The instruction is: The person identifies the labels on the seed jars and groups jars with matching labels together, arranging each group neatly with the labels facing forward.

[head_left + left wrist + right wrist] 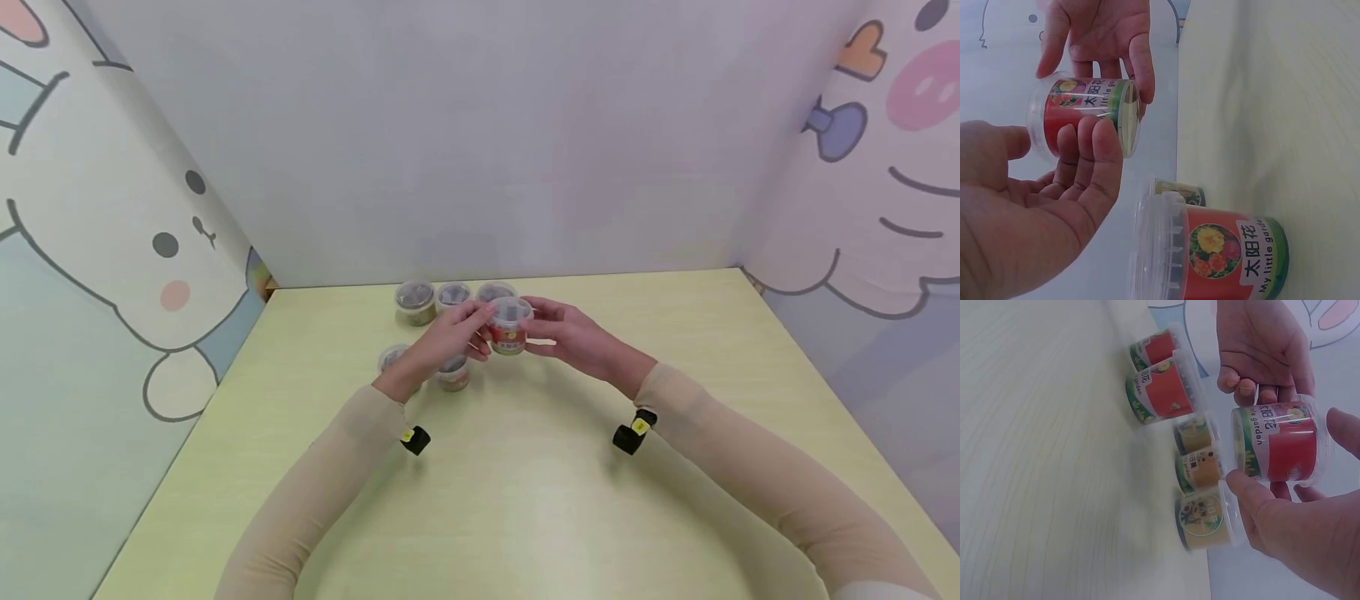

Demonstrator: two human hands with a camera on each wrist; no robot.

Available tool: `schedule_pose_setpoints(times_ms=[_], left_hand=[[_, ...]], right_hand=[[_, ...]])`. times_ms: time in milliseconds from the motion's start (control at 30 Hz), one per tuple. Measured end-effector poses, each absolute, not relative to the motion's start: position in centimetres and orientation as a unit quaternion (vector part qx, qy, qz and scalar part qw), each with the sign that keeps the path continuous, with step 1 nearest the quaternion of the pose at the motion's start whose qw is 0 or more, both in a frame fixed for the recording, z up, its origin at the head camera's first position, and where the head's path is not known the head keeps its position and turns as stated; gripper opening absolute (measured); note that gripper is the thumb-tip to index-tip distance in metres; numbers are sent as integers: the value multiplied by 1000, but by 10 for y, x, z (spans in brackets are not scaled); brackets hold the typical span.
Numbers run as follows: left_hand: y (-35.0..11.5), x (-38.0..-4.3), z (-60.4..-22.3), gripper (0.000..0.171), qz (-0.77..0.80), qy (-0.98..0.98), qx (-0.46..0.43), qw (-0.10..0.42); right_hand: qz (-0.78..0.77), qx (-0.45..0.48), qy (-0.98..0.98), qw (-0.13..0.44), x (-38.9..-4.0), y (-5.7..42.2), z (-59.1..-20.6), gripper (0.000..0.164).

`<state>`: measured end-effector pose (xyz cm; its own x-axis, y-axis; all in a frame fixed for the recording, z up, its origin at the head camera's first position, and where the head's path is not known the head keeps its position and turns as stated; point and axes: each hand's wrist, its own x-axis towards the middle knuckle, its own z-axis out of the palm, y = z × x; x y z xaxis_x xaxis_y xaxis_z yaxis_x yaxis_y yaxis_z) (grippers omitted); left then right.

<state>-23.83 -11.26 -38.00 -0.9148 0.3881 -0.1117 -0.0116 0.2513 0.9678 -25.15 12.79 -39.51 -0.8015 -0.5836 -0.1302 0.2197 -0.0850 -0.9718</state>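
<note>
A small lidded plastic cup (pixel 508 327) is held above the table between both hands. Its red label shows flowers and the words "My little garden" (pixel 1291 444). From the left, my left hand (pixel 452 335) grips it with thumb and curled fingers (pixel 1094 147). My right hand (pixel 573 337) holds the opposite side, its thumb near the clear lid and its fingers along the wall. Beneath the left hand stand two more red-labelled cups, one partly hidden by the wrist (pixel 395 357) and a nearer-to-centre cup (pixel 453 377).
A back row of tan-labelled cups holds a left cup (pixel 415 302), a middle cup (pixel 453 294) and a right cup (pixel 495 291), the last partly covered by the held one. The pale wooden table (pixel 480 500) meets a plain back wall (pixel 480 150) and cartoon-printed side walls.
</note>
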Motion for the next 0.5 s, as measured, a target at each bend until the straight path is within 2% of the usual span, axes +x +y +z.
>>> schedule_pose_setpoints(times_ms=[500], left_hand=[[-114, -235, -378, 40, 598, 775, 123, 166]], right_hand=[[-702, -155, 638, 275, -250, 128, -394, 62]])
